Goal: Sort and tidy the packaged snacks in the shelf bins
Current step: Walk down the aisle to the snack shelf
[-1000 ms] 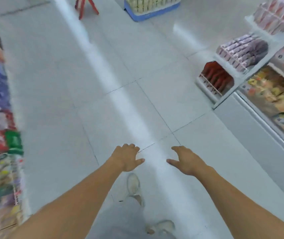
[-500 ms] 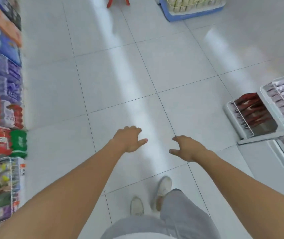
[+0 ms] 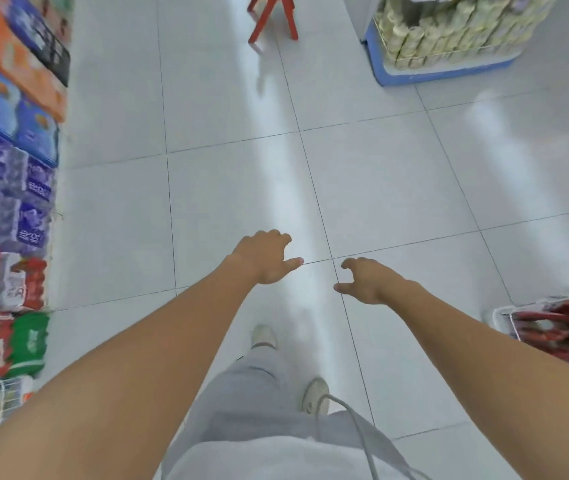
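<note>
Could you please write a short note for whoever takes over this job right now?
Left hand: empty, fingers loosely curled, held out over the floor.
Right hand: empty too, loosely curled, beside the left.
Snacks: a bin of red packs is at the right edge, out of reach of both hands. Stacked packs line the left side. A display of pale packs stands far ahead.
Done: nothing can be judged from this view; no pack is in hand.
Left: walk to a shelf bin, then sort and straighten its packs.
</note>
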